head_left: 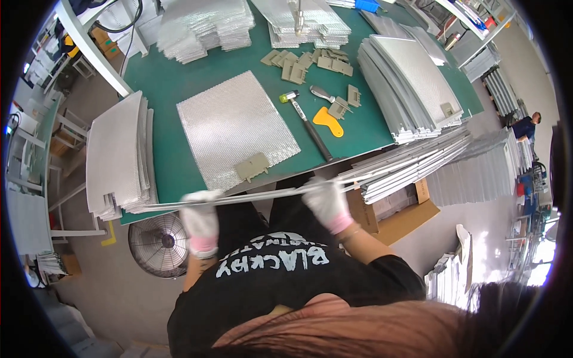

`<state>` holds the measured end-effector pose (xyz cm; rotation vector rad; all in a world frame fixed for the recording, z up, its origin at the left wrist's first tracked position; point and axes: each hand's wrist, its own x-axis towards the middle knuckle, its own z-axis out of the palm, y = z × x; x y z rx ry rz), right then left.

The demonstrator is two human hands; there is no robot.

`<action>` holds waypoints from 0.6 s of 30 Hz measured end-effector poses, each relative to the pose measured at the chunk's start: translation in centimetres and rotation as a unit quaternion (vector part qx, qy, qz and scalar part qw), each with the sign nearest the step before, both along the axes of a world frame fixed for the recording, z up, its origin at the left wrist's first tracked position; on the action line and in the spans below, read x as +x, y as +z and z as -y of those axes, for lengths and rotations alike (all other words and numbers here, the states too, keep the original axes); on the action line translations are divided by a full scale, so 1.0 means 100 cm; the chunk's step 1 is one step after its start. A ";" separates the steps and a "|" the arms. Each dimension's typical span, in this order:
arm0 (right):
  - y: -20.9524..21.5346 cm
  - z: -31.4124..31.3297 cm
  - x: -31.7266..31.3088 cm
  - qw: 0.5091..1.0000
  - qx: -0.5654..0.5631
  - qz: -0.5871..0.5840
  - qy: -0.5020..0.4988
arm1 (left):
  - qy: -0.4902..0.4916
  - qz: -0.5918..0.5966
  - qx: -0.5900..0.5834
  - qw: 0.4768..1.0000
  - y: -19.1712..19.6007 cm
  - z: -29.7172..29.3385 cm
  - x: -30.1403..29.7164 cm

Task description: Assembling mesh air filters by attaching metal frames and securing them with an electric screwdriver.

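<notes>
Both my hands wear white gloves with pink cuffs. At the table's near edge, my left hand [200,221] closes round a long thin silver metal piece [262,195]. My right hand [326,204] grips the same piece farther right. It shows edge-on, so I cannot tell whether it is a strip or a panel. Just beyond it, a silver mesh-textured sheet [230,125] lies flat on the green table [164,173]. On that sheet's near edge rests an olive-grey plastic clip plate [252,167]. A hammer [307,125] with a green-tipped head lies to the right.
Beside the hammer are a yellow scraper [328,122], a grey-handled tool [322,93] and several loose clip plates [293,67]. Stacked panels stand left [116,155], right [412,83] and at the back [206,27]. A floor fan [158,244] and an open cardboard box [403,222] are below.
</notes>
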<state>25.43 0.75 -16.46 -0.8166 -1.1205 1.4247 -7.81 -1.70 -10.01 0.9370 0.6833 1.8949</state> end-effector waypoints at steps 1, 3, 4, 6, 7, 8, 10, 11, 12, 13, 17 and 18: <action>0.017 -0.004 0.023 0.898 -0.234 -0.372 -0.036 | 0.072 0.020 0.007 0.997 0.028 -0.004 -0.012; 0.060 -0.022 0.062 0.829 -0.311 -0.334 -0.323 | 0.046 -0.034 0.124 0.991 0.043 0.012 -0.079; 0.012 -0.012 0.151 0.918 -0.125 -0.366 -0.082 | 0.071 -0.071 0.093 0.991 0.053 0.013 -0.086; 0.106 -0.025 0.142 0.876 -0.085 -0.228 -0.416 | 0.106 -0.176 0.040 0.978 0.059 0.031 -0.101; 0.143 -0.022 0.150 0.893 -0.032 -0.243 -0.378 | 0.082 -0.223 -0.002 0.971 0.053 0.035 -0.100; 0.157 -0.028 0.169 0.890 0.039 -0.227 -0.394 | 0.040 -0.228 -0.034 0.972 0.046 0.036 -0.094; 0.209 -0.043 0.139 0.894 0.121 -0.314 -0.296 | 0.019 -0.190 -0.119 0.974 0.039 0.036 -0.063; 0.218 -0.057 0.120 0.894 0.125 -0.347 -0.255 | 0.021 -0.210 -0.119 0.970 0.030 0.033 -0.049; 0.225 -0.073 0.095 0.892 0.127 -0.377 -0.212 | 0.018 -0.198 -0.132 0.971 0.020 0.032 -0.034; 0.219 -0.094 0.066 0.911 0.128 -0.368 -0.136 | -0.001 -0.194 -0.151 0.969 0.014 0.033 -0.023; 0.146 -0.181 -0.013 0.909 -0.083 -0.407 -0.020 | -0.060 -0.128 -0.243 0.960 -0.012 0.030 -0.008; 0.124 -0.190 -0.032 0.886 -0.155 -0.436 -0.006 | -0.059 -0.130 -0.241 0.960 -0.008 0.028 0.000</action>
